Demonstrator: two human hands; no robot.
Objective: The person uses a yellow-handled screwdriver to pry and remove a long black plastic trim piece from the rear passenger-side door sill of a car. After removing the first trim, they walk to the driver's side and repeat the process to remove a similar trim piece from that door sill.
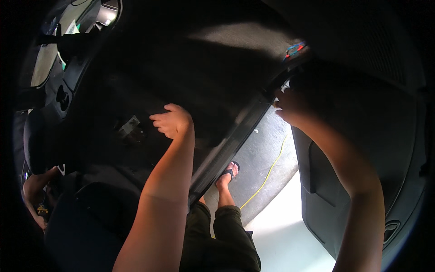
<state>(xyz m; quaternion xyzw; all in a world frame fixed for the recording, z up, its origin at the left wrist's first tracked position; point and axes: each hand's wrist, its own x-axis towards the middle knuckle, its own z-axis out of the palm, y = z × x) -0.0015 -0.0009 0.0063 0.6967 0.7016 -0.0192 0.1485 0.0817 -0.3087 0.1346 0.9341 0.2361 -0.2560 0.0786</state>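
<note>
I am at the open door of a vehicle with a dark interior. My left hand (pixel 173 121) is over the dark floor area (pixel 149 77), its fingers stretched out and slightly apart, with nothing in them. Beside its fingertips lies a small piece with a pale patch (pixel 130 127), too dim to name. My right hand (pixel 292 107) reaches to the gap between the door panel (pixel 353 136) and the body, by the far end of the door sill (pixel 238 131). Its fingers are bent around a small yellowish thing that I cannot make out; shadow hides part of the hand.
Red and blue wires (pixel 295 49) show above my right hand. A seat (pixel 95 222) is at the left. Beyond it, another person's arm (pixel 34 190) is near a yellow and black object (pixel 43 209). A yellow cord (pixel 267 174) runs over the ground near my sandalled foot (pixel 231 170).
</note>
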